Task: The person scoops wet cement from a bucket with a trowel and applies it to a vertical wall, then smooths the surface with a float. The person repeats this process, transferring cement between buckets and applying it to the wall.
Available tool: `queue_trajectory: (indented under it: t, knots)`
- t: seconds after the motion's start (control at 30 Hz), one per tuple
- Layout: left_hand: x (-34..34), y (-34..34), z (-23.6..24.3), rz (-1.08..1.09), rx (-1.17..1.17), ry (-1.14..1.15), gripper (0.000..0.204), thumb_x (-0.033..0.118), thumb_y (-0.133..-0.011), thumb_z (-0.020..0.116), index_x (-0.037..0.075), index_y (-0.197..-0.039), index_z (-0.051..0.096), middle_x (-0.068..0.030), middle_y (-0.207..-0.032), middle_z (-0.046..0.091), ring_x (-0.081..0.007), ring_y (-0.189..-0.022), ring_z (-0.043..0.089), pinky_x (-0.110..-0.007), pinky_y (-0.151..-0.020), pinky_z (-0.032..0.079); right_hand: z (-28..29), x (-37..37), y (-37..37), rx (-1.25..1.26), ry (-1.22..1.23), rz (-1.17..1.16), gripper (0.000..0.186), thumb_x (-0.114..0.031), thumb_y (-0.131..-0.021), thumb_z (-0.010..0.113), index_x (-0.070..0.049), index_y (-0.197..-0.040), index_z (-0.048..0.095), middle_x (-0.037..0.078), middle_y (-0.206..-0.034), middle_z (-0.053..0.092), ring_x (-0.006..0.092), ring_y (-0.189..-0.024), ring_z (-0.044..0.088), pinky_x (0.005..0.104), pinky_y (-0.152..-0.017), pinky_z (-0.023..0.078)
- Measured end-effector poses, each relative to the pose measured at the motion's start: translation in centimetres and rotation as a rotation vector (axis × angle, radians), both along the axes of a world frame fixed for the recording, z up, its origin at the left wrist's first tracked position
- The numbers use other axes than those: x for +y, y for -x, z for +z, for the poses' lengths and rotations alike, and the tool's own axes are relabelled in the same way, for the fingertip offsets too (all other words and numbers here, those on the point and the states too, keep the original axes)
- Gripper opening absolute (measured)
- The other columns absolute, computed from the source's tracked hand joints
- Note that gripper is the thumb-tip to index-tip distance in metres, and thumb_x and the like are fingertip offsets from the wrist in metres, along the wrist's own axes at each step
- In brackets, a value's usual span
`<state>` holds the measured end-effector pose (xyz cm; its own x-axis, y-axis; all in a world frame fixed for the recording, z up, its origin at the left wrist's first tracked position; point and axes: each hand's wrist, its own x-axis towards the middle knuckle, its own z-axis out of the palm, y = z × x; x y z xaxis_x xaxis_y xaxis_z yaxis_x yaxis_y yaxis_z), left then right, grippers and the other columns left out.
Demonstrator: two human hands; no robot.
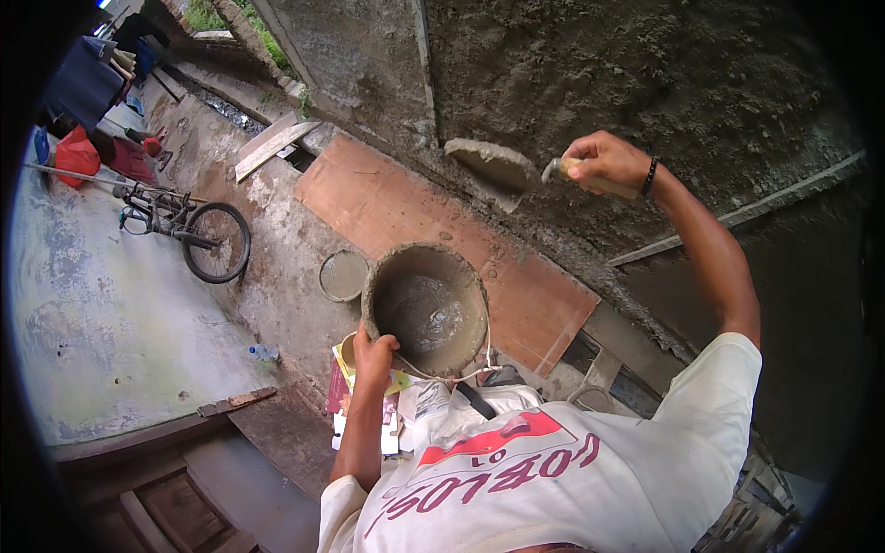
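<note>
My left hand (372, 361) is closed over the near-left rim of a round, mortar-crusted bucket (424, 249) in front of my body. Wet grey mortar coats its inside, with a shiny patch at the bottom, and a pale cord handle (488, 341) hangs at its right. Out to the right, my right hand (608, 164) grips the wooden handle of a trowel. The trowel's blade (498, 170), smeared with grey mortar, is beside the rough, wet-looking mortar wall (590, 83). Whether the blade touches the wall, I cannot tell.
A reddish board (369, 198) lies along the wall's foot. Left of the bucket stands a smaller container (324, 287) of grey matter. Loose planks (272, 152), a bicycle (217, 244) and a plastic bottle (264, 352) are farther left. A straight strip (737, 217) crosses the wall.
</note>
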<state>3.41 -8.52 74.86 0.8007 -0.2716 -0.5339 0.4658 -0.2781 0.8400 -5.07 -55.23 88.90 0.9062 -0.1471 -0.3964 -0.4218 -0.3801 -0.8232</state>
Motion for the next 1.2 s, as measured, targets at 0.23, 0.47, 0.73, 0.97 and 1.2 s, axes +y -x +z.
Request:
queue_trajectory:
  t: [0.23, 0.47, 0.73, 0.97, 1.2]
  knots:
    - [0.6, 1.4, -1.4, 0.012, 0.03, 0.122, 0.057, -0.008, -0.067, 0.055, 0.001, -0.123, 0.054, -0.0091, -0.095, 0.061, -0.0187, -0.079, 0.059, -0.031, -0.065, 0.05, 12.5, -8.2, 0.8, -0.482, 1.013, -0.383, 0.037, -0.031, -0.09, 0.061, -0.002, -0.113, 0.062, 0.004, -0.081, 0.062, 0.0149, -0.07, 0.055, 0.0343, -0.065, 0.045]
    - [-1.4, 1.5, -2.2, -0.084, -0.021, 0.115, 0.064, -0.01, -0.067, 0.053, 0.0, -0.13, 0.052, -0.0081, -0.098, 0.061, -0.0173, -0.083, 0.055, -0.029, -0.068, 0.047, 6.2, 4.2, 2.6, 0.034, 0.303, -0.056, 0.039, -0.017, -0.078, 0.064, 0.002, -0.112, 0.059, 0.004, -0.082, 0.054, 0.0102, -0.074, 0.055, 0.0296, -0.063, 0.047]
    - [-4.5, -0.1, 1.7, -0.212, -0.144, 0.091, 0.064, -0.008, -0.071, 0.052, 0.004, -0.134, 0.051, -0.0035, -0.092, 0.06, -0.0091, -0.066, 0.049, -0.024, -0.054, 0.039, -5.8, 17.6, 0.6, -0.129, 1.215, 0.54, 0.014, -0.009, -0.08, 0.059, -0.001, -0.091, 0.062, 0.017, -0.081, 0.062, 0.0339, -0.079, 0.065, 0.0429, -0.069, 0.052]
    - [-5.4, -1.4, 4.6, -0.364, -0.316, -0.009, 0.078, 0.0, -0.07, 0.055, 0.012, -0.146, 0.042, -0.0216, -0.118, 0.064, -0.0275, -0.101, 0.065, -0.034, -0.09, 0.047, -10.2, 18.0, 0.1, -0.088, 0.876, 0.533, 0.016, -0.008, -0.074, 0.06, 0.001, -0.087, 0.063, 0.025, -0.072, 0.065, 0.0375, -0.075, 0.068, 0.0484, -0.068, 0.053]
    - [-4.4, -1.6, 3.7, -0.429, -0.431, -0.092, 0.077, 0.002, -0.071, 0.055, 0.016, -0.145, 0.043, -0.0235, -0.118, 0.063, -0.0291, -0.1, 0.065, -0.034, -0.089, 0.047, -14.6, 20.2, 2.0, -0.013, 0.374, 0.478, 0.042, -0.017, -0.072, 0.064, 0.0, -0.11, 0.064, 0.028, -0.089, 0.066, 0.0442, -0.084, 0.065, 0.0481, -0.076, 0.053]
